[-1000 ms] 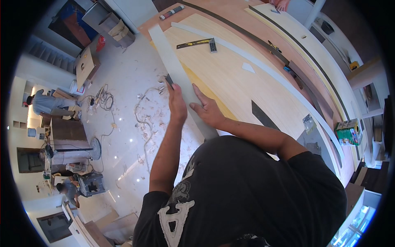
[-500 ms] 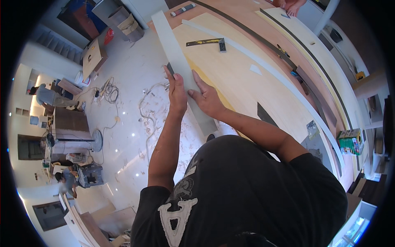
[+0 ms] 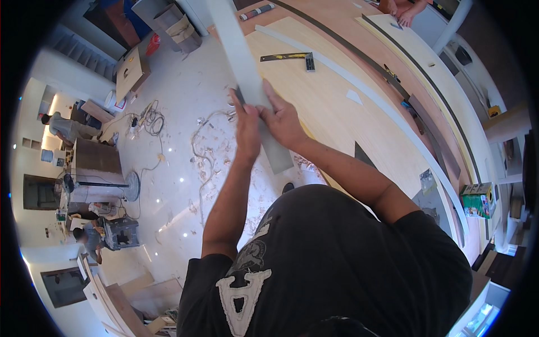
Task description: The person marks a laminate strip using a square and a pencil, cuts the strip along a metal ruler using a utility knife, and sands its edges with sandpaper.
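A long, narrow, pale grey board (image 3: pixel 231 42) slants away from me, its near end above the floor beside the table and its far end running out past the top of the view. Against its left edge lies my left hand (image 3: pixel 247 132), closed around it. A small dark flat piece (image 3: pixel 240 95) shows between those fingers and the board; its kind I cannot make out. My right hand (image 3: pixel 285 126) grips the board from the right, fingers along the far side and thumb near the left hand.
To the right, a worktable bears a light wood sheet (image 3: pixel 331 112), a try square (image 3: pixel 310 62), long strips (image 3: pixel 387 92) and a green box (image 3: pixel 477 200). Another person's hands (image 3: pixel 401 14) work at the far right. Cables (image 3: pixel 151 121) and shavings litter the floor; two people are at the left.
The board has tilted and shifted, its far end now beyond the top of the view. Both hands have moved slightly right and closer together.
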`<state>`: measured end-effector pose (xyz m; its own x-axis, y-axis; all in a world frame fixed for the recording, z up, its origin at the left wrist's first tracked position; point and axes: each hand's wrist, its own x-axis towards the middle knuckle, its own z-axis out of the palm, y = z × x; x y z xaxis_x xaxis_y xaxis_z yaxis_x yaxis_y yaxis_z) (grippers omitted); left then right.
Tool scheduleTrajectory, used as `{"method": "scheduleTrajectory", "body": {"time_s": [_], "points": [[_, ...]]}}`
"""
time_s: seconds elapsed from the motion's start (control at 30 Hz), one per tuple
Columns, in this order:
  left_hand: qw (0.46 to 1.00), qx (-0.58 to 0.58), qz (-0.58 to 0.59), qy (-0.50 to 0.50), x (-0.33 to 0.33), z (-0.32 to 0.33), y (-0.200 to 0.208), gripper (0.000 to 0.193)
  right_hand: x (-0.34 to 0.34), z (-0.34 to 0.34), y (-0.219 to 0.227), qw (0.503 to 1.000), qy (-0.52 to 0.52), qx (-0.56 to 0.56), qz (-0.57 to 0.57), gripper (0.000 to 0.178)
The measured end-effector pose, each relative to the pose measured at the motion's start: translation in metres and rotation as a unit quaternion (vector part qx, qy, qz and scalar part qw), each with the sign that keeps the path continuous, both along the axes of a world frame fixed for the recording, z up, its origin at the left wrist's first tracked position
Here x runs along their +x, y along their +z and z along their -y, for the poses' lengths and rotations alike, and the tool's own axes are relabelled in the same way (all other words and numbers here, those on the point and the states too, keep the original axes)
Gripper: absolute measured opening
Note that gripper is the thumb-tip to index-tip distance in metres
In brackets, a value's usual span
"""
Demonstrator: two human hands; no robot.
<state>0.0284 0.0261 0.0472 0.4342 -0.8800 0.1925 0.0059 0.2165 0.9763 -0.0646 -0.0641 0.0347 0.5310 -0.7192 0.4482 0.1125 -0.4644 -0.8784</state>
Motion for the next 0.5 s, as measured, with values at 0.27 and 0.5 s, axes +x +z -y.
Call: {"method": "scheduleTrajectory", "body": {"time_s": [0.27,0.5], "points": [[0.984,-0.003,0.168,0.066,-0.031,-0.019,-0.026,0.091,0.0,0.014,0.027,0.991,0.025,0.132,-0.023,0.066],[0.974,0.01,0.219,0.052,-0.044,-0.037,-0.023,0.089,0.011,0.017,0.017,0.996,-0.014,0.053,0.065,0.064]]}}
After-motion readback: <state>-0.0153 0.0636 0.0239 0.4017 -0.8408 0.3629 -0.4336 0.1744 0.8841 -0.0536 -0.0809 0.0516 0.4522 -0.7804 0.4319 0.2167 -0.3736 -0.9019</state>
